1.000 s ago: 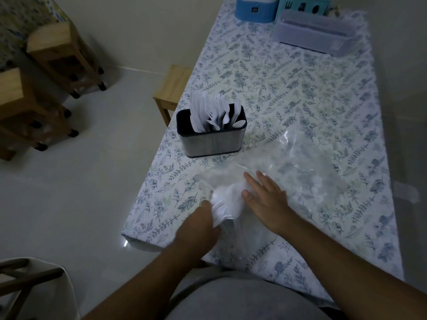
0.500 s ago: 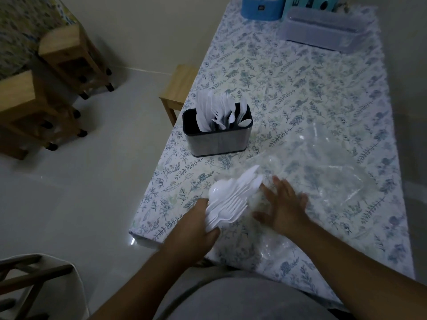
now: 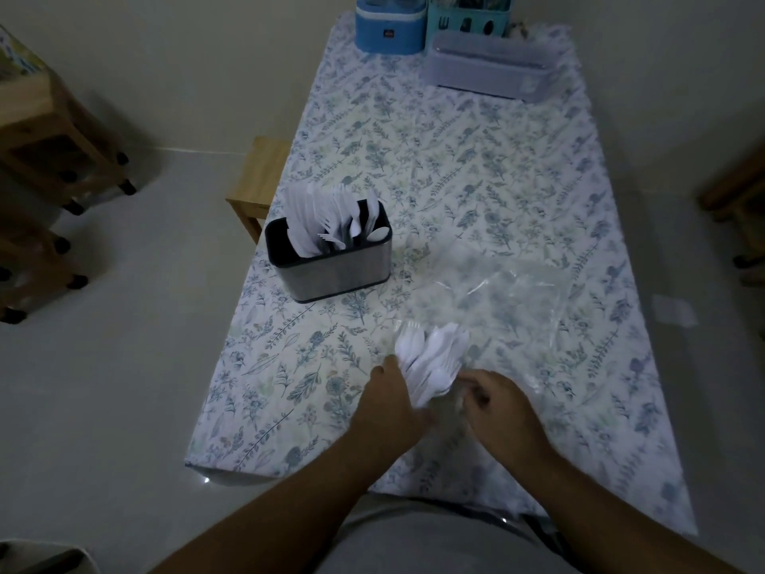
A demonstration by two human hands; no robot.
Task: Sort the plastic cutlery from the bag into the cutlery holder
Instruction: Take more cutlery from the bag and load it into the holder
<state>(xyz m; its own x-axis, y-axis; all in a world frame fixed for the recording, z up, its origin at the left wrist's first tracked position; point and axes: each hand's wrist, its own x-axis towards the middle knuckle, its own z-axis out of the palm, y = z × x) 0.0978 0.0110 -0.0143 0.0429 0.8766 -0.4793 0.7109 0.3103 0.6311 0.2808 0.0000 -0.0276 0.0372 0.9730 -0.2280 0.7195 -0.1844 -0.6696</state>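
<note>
My left hand (image 3: 387,401) grips a fanned bunch of white plastic cutlery (image 3: 432,360) by the handles, heads pointing away from me, just above the table's near part. My right hand (image 3: 499,401) is beside the bunch on the right, fingers curled at its lower end; whether it grips a piece I cannot tell. A clear plastic bag (image 3: 496,300) lies flat on the cloth beyond the hands. The metal cutlery holder (image 3: 331,269) with a dark rim stands to the left, with several white knives, forks and spoons upright in it.
The table (image 3: 455,167) has a floral cloth. At its far end stand a blue container (image 3: 389,29), a teal basket (image 3: 467,14) and a grey lidded box (image 3: 490,68). A wooden stool (image 3: 256,184) stands at the left edge, wooden carts (image 3: 49,147) further left.
My left hand pulled the cutlery bunch out of the bag and drew it toward me. My right hand left the bag and came to the bunch. The bag now lies flat.
</note>
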